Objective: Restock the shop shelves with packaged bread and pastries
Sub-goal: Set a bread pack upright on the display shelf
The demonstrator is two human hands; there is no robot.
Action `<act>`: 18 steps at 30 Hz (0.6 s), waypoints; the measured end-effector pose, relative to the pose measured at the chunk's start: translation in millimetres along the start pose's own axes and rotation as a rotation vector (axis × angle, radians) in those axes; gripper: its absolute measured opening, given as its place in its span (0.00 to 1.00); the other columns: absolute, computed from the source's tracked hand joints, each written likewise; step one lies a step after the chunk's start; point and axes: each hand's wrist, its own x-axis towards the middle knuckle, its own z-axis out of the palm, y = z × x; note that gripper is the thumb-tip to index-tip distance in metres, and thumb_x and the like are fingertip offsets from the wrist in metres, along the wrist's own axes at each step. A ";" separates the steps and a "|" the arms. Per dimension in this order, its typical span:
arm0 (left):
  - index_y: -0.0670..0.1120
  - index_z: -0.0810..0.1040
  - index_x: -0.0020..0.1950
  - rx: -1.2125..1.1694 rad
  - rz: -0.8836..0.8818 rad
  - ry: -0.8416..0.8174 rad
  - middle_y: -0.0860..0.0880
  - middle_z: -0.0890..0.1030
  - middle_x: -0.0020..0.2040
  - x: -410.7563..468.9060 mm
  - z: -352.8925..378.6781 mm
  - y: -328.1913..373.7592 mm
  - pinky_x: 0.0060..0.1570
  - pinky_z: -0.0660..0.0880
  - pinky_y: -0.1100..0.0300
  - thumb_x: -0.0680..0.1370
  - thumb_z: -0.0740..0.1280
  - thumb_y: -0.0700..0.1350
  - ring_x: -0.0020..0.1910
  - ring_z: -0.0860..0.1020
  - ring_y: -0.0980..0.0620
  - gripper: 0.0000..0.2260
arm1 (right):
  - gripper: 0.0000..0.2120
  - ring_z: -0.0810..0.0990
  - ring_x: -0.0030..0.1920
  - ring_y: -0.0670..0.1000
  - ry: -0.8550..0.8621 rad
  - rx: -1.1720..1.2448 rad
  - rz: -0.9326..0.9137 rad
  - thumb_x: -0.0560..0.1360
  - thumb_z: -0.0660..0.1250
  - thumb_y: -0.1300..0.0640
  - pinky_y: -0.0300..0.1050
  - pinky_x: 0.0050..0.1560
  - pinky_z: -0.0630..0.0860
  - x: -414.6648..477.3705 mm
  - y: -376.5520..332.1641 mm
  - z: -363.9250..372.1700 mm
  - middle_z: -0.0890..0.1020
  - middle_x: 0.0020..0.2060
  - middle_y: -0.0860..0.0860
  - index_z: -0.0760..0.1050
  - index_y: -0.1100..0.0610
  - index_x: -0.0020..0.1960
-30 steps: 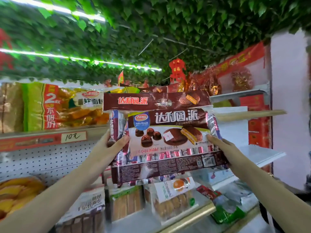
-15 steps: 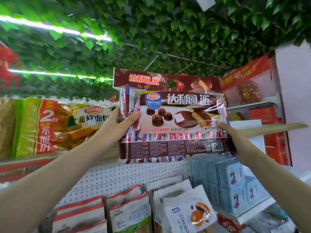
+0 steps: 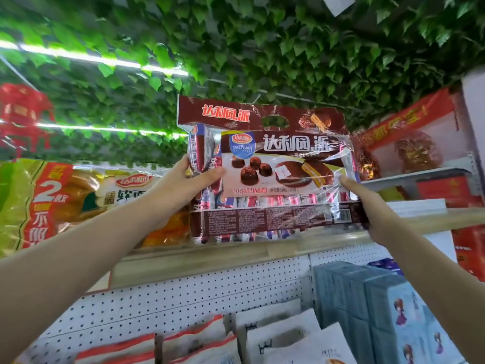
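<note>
The chocolate pie multipack [image 3: 270, 177] had been raised in stages: one second before, its lower edge hung in front of the pegboard back panel [image 3: 183, 292], below the shelf line; half a second before, it stood level with the top shelf [image 3: 210, 254]; at this moment its lower edge sat just above the wooden front lip of that shelf. Whether the pack already touched the shelf surface could not be determined. The pack was upright, printed face toward the camera, carry-handle header uppermost, just beside the yellow-green bread bag [image 3: 52, 203] standing on the same shelf to the left. The grip had not changed across the three frames. The left hand [image 3: 181, 187] gripped the left edge, thumb across the front and fingers behind; the right hand [image 3: 367, 203] gripped the lower right corner, thumb laid along the front film. The hands stood well apart, one at each side of the pack. As a judgement, the lift phase was complete and the placement phase was in hand: the pack needed to go rearward onto the shelf and be set down. The white pastry bags [image 3: 283, 334] and blue boxes [image 3: 367, 298] on the level below were clear of the pack
</note>
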 end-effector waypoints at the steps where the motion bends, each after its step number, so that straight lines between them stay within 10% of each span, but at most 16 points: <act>1: 0.62 0.73 0.62 0.009 -0.008 0.011 0.57 0.84 0.53 5.5 2.9 -1.2 0.52 0.75 0.58 0.70 0.72 0.61 0.53 0.81 0.56 0.22 | 0.41 0.77 0.27 0.49 0.000 -0.024 -0.008 0.62 0.73 0.30 0.38 0.26 0.71 9.2 1.3 -0.4 0.76 0.39 0.50 0.72 0.53 0.66; 4: 0.63 0.71 0.62 0.050 -0.004 0.037 0.59 0.82 0.52 25.0 16.2 -6.4 0.47 0.72 0.63 0.70 0.70 0.61 0.52 0.79 0.59 0.22 | 0.60 0.70 0.37 0.48 0.015 -0.021 -0.038 0.47 0.75 0.22 0.41 0.38 0.65 50.6 15.4 -7.0 0.73 0.48 0.48 0.69 0.48 0.73; 13: 0.59 0.74 0.62 0.288 0.011 0.089 0.56 0.84 0.50 74.7 59.2 -23.4 0.44 0.75 0.66 0.70 0.70 0.65 0.48 0.83 0.57 0.23 | 0.60 0.70 0.41 0.48 -0.069 -0.075 0.020 0.49 0.70 0.18 0.42 0.35 0.63 144.7 60.7 -37.3 0.73 0.63 0.50 0.65 0.45 0.75; 18: 0.53 0.73 0.57 0.413 -0.016 0.130 0.51 0.83 0.45 93.5 81.9 -17.5 0.43 0.77 0.65 0.69 0.74 0.63 0.44 0.82 0.53 0.23 | 0.58 0.71 0.70 0.55 -0.213 -0.015 -0.011 0.52 0.72 0.21 0.60 0.68 0.68 166.7 72.4 -49.9 0.68 0.75 0.47 0.62 0.42 0.76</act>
